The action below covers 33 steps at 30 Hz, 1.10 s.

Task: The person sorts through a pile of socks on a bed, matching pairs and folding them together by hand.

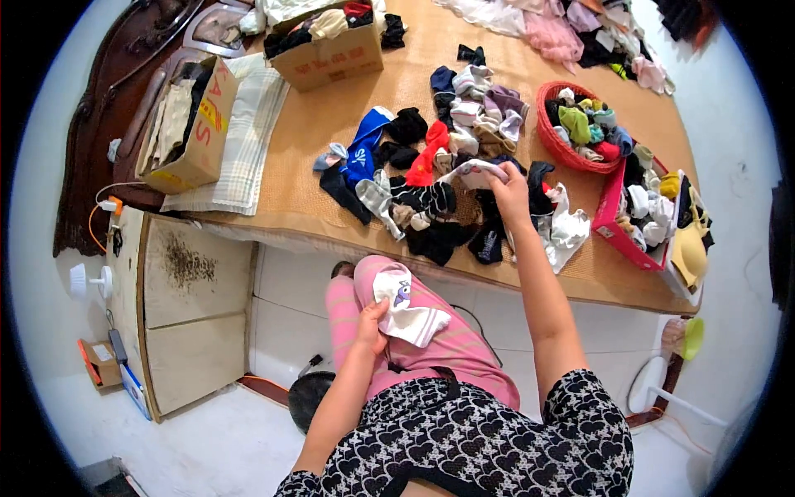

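Observation:
My left hand [373, 325] is closed on a white sock [409, 313] with a small purple print, held over my pink striped trouser leg. Over the bed, my right hand [508, 192] pinches a pale sock [474, 172] with a pinkish end, at the edge of a loose heap of socks. Around it lie a blue sock [363, 153] with white lettering, a red sock [428, 154], a black striped sock [426, 197] and a white sock [570, 227]. Parts of the heap are hidden behind my right hand and forearm.
A red woven basket [553, 139] of socks and a pink box [611, 217] stand on the right. At the left are cardboard boxes [330, 63] [209, 137] filled with clothing. Pink and white clothes [551, 37] lie at the far edge. A cabinet [199, 315] stands by the bed.

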Motion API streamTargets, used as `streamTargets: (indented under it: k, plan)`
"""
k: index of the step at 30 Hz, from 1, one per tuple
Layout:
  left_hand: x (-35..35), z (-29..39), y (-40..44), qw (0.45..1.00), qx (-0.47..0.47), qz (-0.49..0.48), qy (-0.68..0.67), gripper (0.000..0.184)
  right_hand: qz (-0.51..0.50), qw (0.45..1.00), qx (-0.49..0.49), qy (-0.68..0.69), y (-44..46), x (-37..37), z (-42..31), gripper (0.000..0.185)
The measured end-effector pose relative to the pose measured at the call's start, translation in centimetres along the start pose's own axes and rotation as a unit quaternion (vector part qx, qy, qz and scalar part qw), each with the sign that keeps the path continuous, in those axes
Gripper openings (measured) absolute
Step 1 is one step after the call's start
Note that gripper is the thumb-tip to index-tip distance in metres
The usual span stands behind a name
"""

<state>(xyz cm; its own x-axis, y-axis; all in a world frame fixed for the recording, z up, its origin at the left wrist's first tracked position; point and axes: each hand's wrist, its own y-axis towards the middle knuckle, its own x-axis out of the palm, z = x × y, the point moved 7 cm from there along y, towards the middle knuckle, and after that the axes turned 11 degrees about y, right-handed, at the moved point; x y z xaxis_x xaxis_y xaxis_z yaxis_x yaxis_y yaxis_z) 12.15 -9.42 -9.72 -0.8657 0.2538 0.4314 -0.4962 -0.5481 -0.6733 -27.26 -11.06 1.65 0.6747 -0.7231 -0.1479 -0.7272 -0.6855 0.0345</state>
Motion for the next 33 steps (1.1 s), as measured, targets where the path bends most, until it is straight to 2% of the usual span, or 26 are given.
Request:
streamTargets:
  k: [2, 3, 6, 8, 10, 12, 14, 16, 18, 20, 22, 24, 25, 26, 28, 31, 33]
  plan:
    - [0.3, 0.0, 0.0, 1.0, 0.002, -0.013, -0.01, 0.026, 0.05, 0.998, -0.031, 0.014, -1.0, -1.3, -1.0, 0.019]
    - [0.7, 0.4, -0.3, 1.0, 0.007, -0.001, -0.028, 0.026, 0.063, 0.993, -0.026, 0.099, -1.5, -1.6, -1.7, 0.02]
    - [0.9, 0.4, -1.1, 0.998, 0.021, 0.032, -0.057, 0.028, 0.042, 0.97, 0.032, 0.237, -3.6, -1.3, -3.4, 0.018]
    - [0.3, 0.7, -1.3, 0.996, 0.072, 0.042, -0.043, 0.028, 0.025, 0.971, 0.06, 0.23, -5.1, -0.6, -3.7, 0.017]
    - [-0.1, 1.1, -1.6, 0.994, 0.087, 0.053, -0.05, 0.026, -0.003, 0.953, 0.055, 0.299, -6.5, 0.7, -4.1, 0.016]
    - [-0.8, 1.8, -1.8, 0.99, 0.113, 0.08, 0.031, 0.022, -0.029, 0.95, 0.065, 0.304, -7.8, 1.9, -4.9, 0.018]
    - [-0.8, 2.3, -2.5, 0.989, 0.112, 0.09, 0.033, 0.021, -0.037, 0.93, 0.049, 0.362, -9.1, 3.5, -7.4, 0.022]
    - [-0.3, 2.2, -2.5, 0.995, 0.075, 0.048, 0.048, 0.024, -0.064, 0.912, 0.078, 0.397, -10.2, 5.5, -8.9, 0.032]
    - [-0.2, 1.9, -2.6, 0.997, 0.053, 0.047, 0.039, 0.026, -0.098, 0.911, 0.01, 0.401, -11.8, 7.2, -11.8, 0.035]
    - [-0.1, 1.2, -2.5, 0.999, 0.025, 0.015, 0.046, 0.03, -0.163, 0.922, -0.044, 0.347, -13.7, 8.7, -12.9, 0.039]
    - [1.1, 2.2, -4.0, 0.999, 0.023, 0.021, 0.041, 0.031, -0.27, 0.93, -0.12, 0.219, -16.9, 10.5, -15.0, 0.034]
    - [0.5, 1.8, -4.2, 0.997, 0.003, 0.052, 0.059, 0.026, -0.409, 0.888, -0.139, 0.157, -19.9, 12.5, -13.5, 0.03]
    - [1.3, 1.8, -3.8, 0.999, 0.015, 0.004, -0.046, 0.026, -0.447, 0.878, -0.135, 0.105, -21.3, 12.9, -12.1, 0.032]
    - [1.1, 1.8, -3.6, 0.999, 0.016, 0.006, -0.052, 0.026, -0.483, 0.864, -0.132, 0.052, -22.6, 13.1, -10.6, 0.034]
    - [0.2, 1.5, -3.4, 0.998, 0.026, 0.02, -0.055, 0.026, -0.504, 0.859, -0.096, -0.011, -24.9, 12.6, -7.3, 0.036]
    - [0.1, 1.3, -3.2, 0.998, 0.033, 0.015, -0.044, 0.024, -0.517, 0.842, -0.135, -0.076, -26.8, 11.5, -5.8, 0.035]
    - [0.7, 1.6, -3.1, 0.998, 0.04, -0.005, -0.042, 0.022, -0.479, 0.855, -0.18, -0.083, -27.0, 10.8, -6.3, 0.035]
